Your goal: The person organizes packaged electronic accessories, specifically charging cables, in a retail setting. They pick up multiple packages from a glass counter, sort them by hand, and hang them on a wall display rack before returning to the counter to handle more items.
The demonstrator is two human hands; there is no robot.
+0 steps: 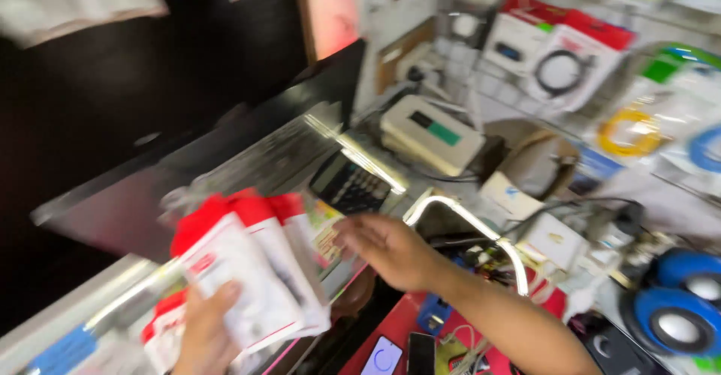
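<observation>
Cluttered shop counter (248, 157) of glass and metal trim fills the blurred view. At its near edge the left hand (204, 328) grips a fanned stack of red-and-white accessory packets (251, 273), thumb pressed across the front one. The right hand (387, 249) reaches leftward over the counter, fingers loosely spread, touching a packet's edge. A black calculator (350, 185) lies just behind; blue speakers (676, 307) sit at the far right.

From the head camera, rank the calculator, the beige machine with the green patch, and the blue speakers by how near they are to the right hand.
Nearest to the right hand first:
1. Calculator, just above the fingers on the counter.
2. Beige machine, farther up, behind the calculator.
3. Blue speakers, far off at the picture's right edge.
</observation>
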